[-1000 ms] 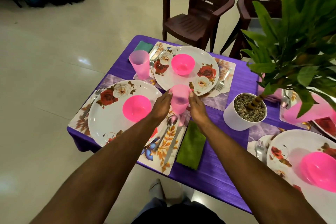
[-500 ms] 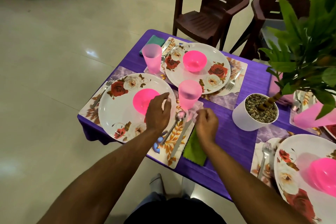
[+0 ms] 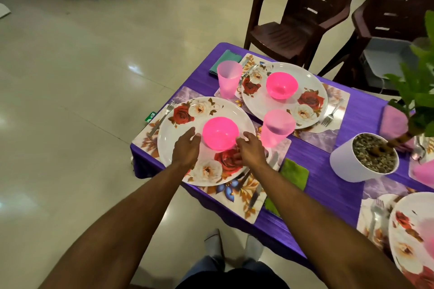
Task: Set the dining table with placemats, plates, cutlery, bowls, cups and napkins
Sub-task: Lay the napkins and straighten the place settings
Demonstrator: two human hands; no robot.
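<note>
The fingers of the left hand (image 3: 185, 148) are loosely spread and released, tips close to the left side of the pink bowl (image 3: 220, 132); whether they touch it I cannot tell. The right hand (image 3: 250, 149) has its fingers curled inward beside the bowl's right side, grasping nothing that I can make out. The bowl sits in the middle of the floral plate (image 3: 204, 141), on a placemat (image 3: 237, 197) at the desk's (image 3: 328, 195) near left corner, with a pink cup (image 3: 276, 128) just right of the plate and a green napkin (image 3: 294, 173) beyond. The step looks like centring the bowl. Next calls for light two-sided nudges without shifting the plate.
</note>
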